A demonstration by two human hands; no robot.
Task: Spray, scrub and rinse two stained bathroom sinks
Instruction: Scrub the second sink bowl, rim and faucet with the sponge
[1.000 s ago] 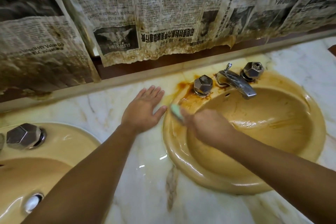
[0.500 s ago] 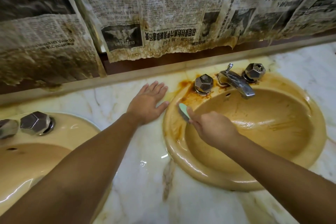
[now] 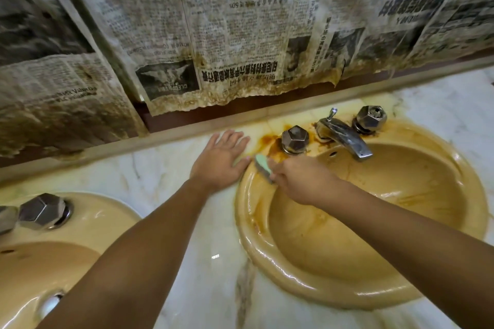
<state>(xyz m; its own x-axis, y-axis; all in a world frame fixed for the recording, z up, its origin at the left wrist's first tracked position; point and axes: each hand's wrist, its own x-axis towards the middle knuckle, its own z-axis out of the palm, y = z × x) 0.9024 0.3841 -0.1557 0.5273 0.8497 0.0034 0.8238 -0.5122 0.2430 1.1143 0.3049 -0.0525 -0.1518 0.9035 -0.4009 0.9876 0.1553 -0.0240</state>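
Step in hand: scrubbing the back-left rim of the right sink (image 3: 267, 254), judged from where the sponge sits.
Right hand (image 3: 302, 181): closed around a green scrub sponge (image 3: 263, 167), pressing it to the rim just in front of the left tap knob (image 3: 294, 139).
Left hand (image 3: 220, 159): open, fingers spread flat on the marble surface (image 3: 213, 288), holding nothing; its thumb lies just beside the sponge.
Stains: rust-orange crust is thickest around the left tap knob and at the base of the spout (image 3: 344, 136); brown streaks run down the bowl and along the left rim.
Left sink (image 3: 101, 222): at the frame's lower left, paler, with no hand near it.
Doing it well: the person would probably gain from short, firm strokes with the sponge's darker abrasive face down, working its edge into the seam around the knob where the crust collects.
Bracing: the flat left hand likely steadies the body, so pressure can go through the sponge.
Risk: the rim looks wet and glossy, so the sponge may skid; the stained newspaper (image 3: 240, 48) on the wall behind should stay dry.
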